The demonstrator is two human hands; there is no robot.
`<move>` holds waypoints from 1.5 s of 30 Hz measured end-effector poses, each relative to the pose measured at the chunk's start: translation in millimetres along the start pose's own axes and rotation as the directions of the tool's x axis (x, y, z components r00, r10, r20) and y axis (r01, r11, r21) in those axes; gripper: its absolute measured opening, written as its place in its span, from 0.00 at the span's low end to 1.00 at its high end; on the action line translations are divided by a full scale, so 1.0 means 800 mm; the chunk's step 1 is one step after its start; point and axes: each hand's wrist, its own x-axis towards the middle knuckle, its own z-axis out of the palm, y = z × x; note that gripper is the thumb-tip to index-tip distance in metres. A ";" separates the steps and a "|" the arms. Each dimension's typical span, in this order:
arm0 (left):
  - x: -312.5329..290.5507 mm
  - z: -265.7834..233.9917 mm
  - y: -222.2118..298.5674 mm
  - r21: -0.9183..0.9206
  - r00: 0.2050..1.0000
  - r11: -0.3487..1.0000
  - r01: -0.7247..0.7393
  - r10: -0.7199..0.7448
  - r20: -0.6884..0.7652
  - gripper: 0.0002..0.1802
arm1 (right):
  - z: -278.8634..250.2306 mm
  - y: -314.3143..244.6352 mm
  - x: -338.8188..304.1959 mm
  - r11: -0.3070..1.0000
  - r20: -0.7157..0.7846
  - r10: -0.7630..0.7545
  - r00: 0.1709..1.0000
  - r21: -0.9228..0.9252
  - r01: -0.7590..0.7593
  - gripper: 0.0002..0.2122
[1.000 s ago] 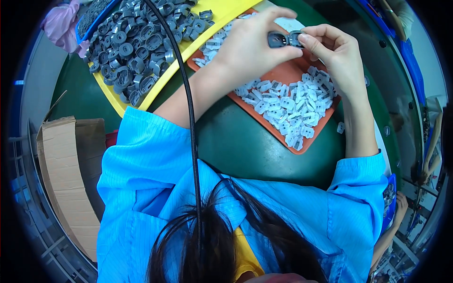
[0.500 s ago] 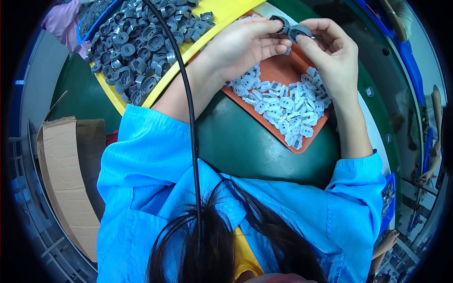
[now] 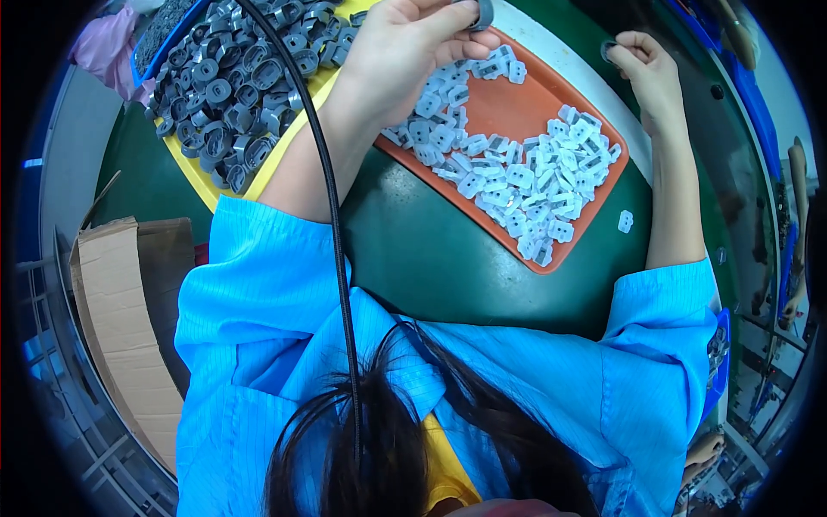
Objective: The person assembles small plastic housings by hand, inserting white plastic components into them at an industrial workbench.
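The green surface (image 3: 448, 258) is occupied by a yellow tray (image 3: 198, 178), heaped with grey plastic housings (image 3: 207, 95), and an orange tray (image 3: 508, 112), strewn with white plastic inserts (image 3: 525, 185). Near the orange tray's far edge, a grey ring-shaped housing (image 3: 485, 15) is pinched in the left grip (image 3: 392, 56). Well to the right, a small dark rounded piece (image 3: 608, 52) is pinched between thumb and fingers by the right grip (image 3: 653, 79). One loose insert (image 3: 625, 221) is seen beside the orange tray.
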 end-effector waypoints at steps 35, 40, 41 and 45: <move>-0.010 0.011 -0.029 0.818 0.805 0.237 -0.524 0.452 0.384 0.23 | 0.065 -0.106 -0.068 0.926 0.192 -0.306 0.932 -0.167 0.339 0.09; -0.019 0.022 -0.019 0.774 0.760 0.251 -0.581 0.508 0.406 0.19 | 0.064 -0.102 -0.065 0.963 0.366 -0.034 0.930 0.261 -0.068 0.12; -0.021 0.025 -0.017 0.774 0.764 0.257 -0.578 0.504 0.403 0.19 | 0.063 -0.097 -0.064 0.963 0.368 -0.027 0.929 0.259 -0.075 0.12; -0.023 0.028 -0.020 0.746 0.668 0.136 -0.652 0.568 0.481 0.23 | 0.069 -0.088 -0.064 0.936 0.404 -0.067 0.912 0.342 -0.082 0.09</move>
